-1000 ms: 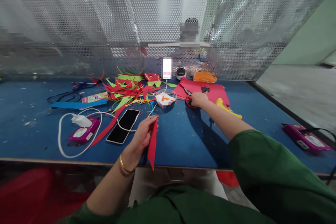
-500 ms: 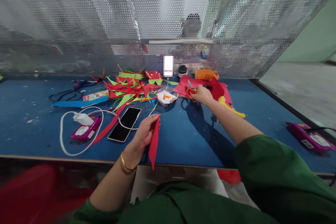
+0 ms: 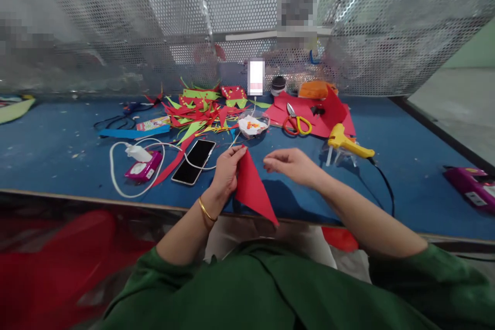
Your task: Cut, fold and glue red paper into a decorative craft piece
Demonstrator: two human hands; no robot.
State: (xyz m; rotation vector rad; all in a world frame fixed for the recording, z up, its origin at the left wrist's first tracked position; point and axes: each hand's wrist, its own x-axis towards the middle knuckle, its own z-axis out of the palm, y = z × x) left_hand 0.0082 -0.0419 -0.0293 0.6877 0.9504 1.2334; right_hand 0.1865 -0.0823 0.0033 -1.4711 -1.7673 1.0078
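My left hand [image 3: 226,170] pinches the top corner of a piece of red paper [image 3: 253,188], which hangs over the table's front edge with its pointed end down. My right hand [image 3: 294,165] is just to the right of that paper, apart from it, its fingers loosely bent and nothing visible in them. Beyond the right hand lies a pair of scissors [image 3: 297,124] with one red and one yellow handle, blades pointing away, by red sheets [image 3: 284,105]. A yellow glue gun [image 3: 348,142] rests right of the scissors.
A clear bowl [image 3: 253,126] with white paper stands mid-table. Left of it lie red and green paper scraps [image 3: 197,113], a phone [image 3: 193,162], a white cable and a purple power strip [image 3: 145,167]. A perforated metal screen [image 3: 154,20] stands behind; a person is beyond it.
My right hand has let go of the scissors, now lying on the table, and come back toward the red paper. The paper has turned and shows its broad face. The view has tilted down.
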